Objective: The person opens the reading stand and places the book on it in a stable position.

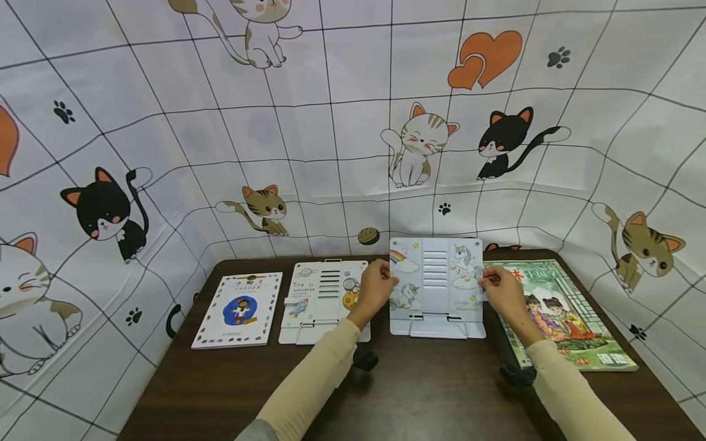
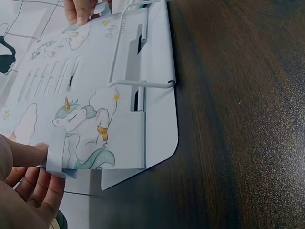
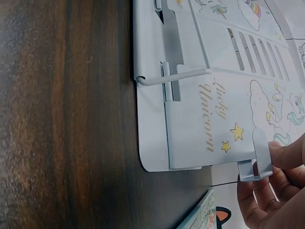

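A white book stand point(image 1: 436, 288) with unicorns, a rainbow and slots stands tilted back on the table. My left hand point(image 1: 377, 292) pinches its left side, and my right hand point(image 1: 504, 294) pinches the right side. The left wrist view shows the left thumb and fingers at a small side clip point(image 2: 56, 151) beside a sleeping unicorn. In the right wrist view, the right thumb and fingers are at the matching clip point(image 3: 259, 157) near the "Lucky Unicorn" lettering. A wire holder point(image 1: 438, 327) sits along the stand's lower front.
Left of the unicorn stand lies a second book stand point(image 1: 317, 312) marked "Tiny universe", partly behind my left arm. Farther left is a white book point(image 1: 239, 312). A green illustrated book point(image 1: 573, 331) lies at the right, partly behind my right arm. A cat-print sheet point(image 1: 342, 135) hangs behind the dark table point(image 1: 419, 392).
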Tool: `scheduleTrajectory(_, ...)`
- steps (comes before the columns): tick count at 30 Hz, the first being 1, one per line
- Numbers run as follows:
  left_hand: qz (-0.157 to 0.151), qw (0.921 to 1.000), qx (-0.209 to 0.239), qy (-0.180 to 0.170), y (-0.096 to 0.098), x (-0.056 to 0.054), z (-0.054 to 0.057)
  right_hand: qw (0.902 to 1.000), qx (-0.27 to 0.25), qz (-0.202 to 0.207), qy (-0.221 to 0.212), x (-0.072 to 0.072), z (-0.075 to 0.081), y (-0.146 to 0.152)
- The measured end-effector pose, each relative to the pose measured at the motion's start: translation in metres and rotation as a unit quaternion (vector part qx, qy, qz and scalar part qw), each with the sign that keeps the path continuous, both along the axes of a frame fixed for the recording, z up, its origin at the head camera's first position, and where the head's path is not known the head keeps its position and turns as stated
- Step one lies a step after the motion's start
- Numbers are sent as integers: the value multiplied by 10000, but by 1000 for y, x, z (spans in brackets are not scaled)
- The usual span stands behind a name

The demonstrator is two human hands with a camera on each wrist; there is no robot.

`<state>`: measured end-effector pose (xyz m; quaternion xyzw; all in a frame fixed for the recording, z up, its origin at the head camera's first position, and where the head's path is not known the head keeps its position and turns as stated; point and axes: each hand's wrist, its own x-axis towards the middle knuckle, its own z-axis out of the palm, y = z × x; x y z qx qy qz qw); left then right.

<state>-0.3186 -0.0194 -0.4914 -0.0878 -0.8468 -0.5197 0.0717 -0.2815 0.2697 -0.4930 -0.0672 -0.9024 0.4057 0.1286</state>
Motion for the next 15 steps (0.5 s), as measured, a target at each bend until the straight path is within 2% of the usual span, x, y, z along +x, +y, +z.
scheduleTrajectory(15,98,9989,-211,401,-1,-8,4,9984,360,6,439,21,15,-4)
